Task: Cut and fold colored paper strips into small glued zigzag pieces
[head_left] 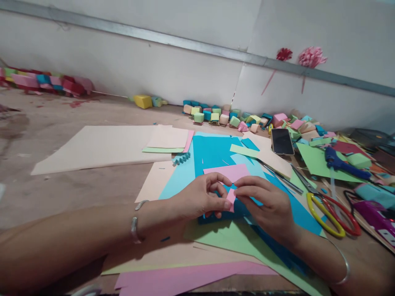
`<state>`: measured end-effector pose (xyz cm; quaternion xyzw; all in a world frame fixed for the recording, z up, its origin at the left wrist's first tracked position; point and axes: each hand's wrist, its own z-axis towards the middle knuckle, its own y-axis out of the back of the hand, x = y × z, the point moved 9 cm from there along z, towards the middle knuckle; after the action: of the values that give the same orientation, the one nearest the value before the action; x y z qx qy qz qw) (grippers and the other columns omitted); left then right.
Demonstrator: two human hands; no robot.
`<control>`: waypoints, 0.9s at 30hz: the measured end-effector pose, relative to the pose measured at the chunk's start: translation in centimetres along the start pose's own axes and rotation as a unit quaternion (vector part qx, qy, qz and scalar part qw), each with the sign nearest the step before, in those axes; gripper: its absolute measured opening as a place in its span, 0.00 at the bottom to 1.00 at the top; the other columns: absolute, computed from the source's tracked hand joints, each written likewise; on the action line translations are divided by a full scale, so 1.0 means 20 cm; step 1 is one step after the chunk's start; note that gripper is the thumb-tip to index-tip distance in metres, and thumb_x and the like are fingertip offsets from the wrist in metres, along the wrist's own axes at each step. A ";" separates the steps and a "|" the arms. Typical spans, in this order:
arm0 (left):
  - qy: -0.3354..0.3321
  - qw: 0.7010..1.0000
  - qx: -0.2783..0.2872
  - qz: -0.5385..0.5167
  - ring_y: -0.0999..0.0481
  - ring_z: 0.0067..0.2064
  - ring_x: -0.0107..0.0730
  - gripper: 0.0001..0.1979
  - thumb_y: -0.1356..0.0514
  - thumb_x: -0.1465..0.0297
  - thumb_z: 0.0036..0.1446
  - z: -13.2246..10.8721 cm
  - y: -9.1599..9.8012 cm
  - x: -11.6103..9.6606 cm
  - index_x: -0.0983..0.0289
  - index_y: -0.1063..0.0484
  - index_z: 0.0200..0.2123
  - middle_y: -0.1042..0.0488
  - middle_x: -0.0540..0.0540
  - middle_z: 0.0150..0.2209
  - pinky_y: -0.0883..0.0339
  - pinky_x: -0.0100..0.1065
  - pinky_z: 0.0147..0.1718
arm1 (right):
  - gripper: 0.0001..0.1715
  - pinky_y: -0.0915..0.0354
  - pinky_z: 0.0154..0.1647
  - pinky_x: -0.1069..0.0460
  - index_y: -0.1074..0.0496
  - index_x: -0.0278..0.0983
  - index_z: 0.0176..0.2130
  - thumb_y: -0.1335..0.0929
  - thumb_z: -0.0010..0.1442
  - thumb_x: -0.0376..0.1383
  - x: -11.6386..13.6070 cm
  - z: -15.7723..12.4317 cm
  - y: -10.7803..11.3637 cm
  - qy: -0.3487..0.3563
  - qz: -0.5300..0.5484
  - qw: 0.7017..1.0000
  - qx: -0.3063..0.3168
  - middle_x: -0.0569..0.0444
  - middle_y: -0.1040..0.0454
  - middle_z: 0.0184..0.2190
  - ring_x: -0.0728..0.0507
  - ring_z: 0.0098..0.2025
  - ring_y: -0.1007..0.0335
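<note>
A small pink paper strip [231, 198] is pinched between the thumb and fingers of my left hand [205, 196]. The fingertips of my right hand [270, 205] press together at the strip's upper right edge and grip it too. Below the hands lies a dark blue sheet [212, 150]. On that sheet, just beyond my fingers, rests a larger pink paper piece [226, 170]. A light green strip [243, 151] lies a little farther off, and a folded teal paper zigzag [182, 158] sits to the left.
Scissors [327, 209] with yellow and red handles and a blue glue gun [345, 164] lie at right, near a phone [282, 142] and a purple device [375, 222]. Small paper boxes [216, 115] line the wall. Paper flowers [311, 56] are at the metal rail.
</note>
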<state>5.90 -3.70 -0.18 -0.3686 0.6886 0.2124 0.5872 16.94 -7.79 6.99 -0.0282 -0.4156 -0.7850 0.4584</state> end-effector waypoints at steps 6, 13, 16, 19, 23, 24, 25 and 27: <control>0.059 0.997 0.042 -0.038 0.25 0.26 0.23 0.17 0.32 0.65 0.50 -0.03 -0.06 0.02 0.68 0.28 0.39 0.24 0.55 0.35 0.42 0.22 0.17 | 0.14 0.29 0.40 0.52 0.25 0.36 0.42 0.34 0.60 0.22 0.10 -0.04 0.03 0.103 0.010 0.994 -0.023 0.48 0.25 0.41 0.45 0.42 0.26; 0.038 0.998 -0.030 -0.037 0.26 0.27 0.24 0.12 0.32 0.66 0.48 -0.05 -0.03 0.02 0.67 0.28 0.30 0.23 0.53 0.27 0.38 0.22 0.21 | 0.18 0.32 0.45 0.52 0.30 0.35 0.48 0.35 0.60 0.21 0.09 -0.03 0.02 0.063 0.026 0.998 0.000 0.49 0.25 0.41 0.46 0.44 0.29; 0.005 0.998 -0.058 -0.001 0.26 0.26 0.25 0.10 0.33 0.67 0.49 -0.06 -0.01 -0.01 0.67 0.29 0.30 0.25 0.52 0.25 0.34 0.26 0.24 | 0.17 0.32 0.39 0.52 0.33 0.36 0.48 0.33 0.59 0.25 0.04 -0.03 -0.01 -0.012 0.078 0.997 0.023 0.52 0.27 0.37 0.48 0.38 0.31; -0.034 0.997 -0.061 0.041 0.29 0.24 0.24 0.07 0.35 0.69 0.49 -0.07 -0.02 -0.03 0.67 0.28 0.29 0.26 0.51 0.23 0.34 0.27 0.23 | 0.13 0.34 0.36 0.52 0.32 0.37 0.44 0.33 0.58 0.26 0.05 -0.03 -0.04 -0.030 0.104 0.993 0.043 0.54 0.28 0.34 0.48 0.35 0.32; -0.059 0.994 -0.065 0.066 0.29 0.24 0.25 0.03 0.37 0.73 0.48 -0.08 -0.03 -0.05 0.67 0.28 0.27 0.27 0.50 0.22 0.35 0.26 0.24 | 0.10 0.35 0.34 0.54 0.31 0.37 0.40 0.34 0.59 0.25 0.05 -0.04 -0.05 -0.049 0.102 0.993 0.030 0.56 0.28 0.32 0.50 0.34 0.33; -0.056 0.994 -0.066 0.067 0.28 0.24 0.26 0.03 0.37 0.72 0.48 -0.08 -0.03 -0.05 0.67 0.28 0.28 0.27 0.50 0.22 0.34 0.27 0.24 | 0.09 0.35 0.34 0.55 0.31 0.37 0.39 0.34 0.59 0.25 0.04 -0.04 -0.05 -0.062 0.101 0.993 0.023 0.56 0.29 0.32 0.51 0.33 0.33; -0.051 0.994 -0.068 0.065 0.28 0.25 0.26 0.04 0.37 0.72 0.49 -0.08 -0.03 -0.05 0.67 0.27 0.28 0.26 0.51 0.23 0.34 0.27 0.25 | 0.09 0.35 0.33 0.55 0.30 0.38 0.39 0.33 0.59 0.26 0.02 -0.05 -0.06 -0.077 0.105 0.991 0.020 0.56 0.29 0.31 0.51 0.32 0.33; -0.037 0.995 -0.072 0.059 0.28 0.24 0.26 0.05 0.37 0.70 0.50 -0.07 -0.02 -0.04 0.67 0.27 0.29 0.26 0.51 0.23 0.33 0.28 0.24 | 0.08 0.35 0.33 0.55 0.30 0.38 0.39 0.33 0.59 0.27 -0.02 -0.06 -0.07 -0.118 0.128 0.985 0.016 0.57 0.28 0.31 0.51 0.31 0.33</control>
<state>5.31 -4.76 1.06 -0.3604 0.6700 0.3090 0.5707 16.54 -8.05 5.18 -0.1669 -0.4721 -0.7045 0.5030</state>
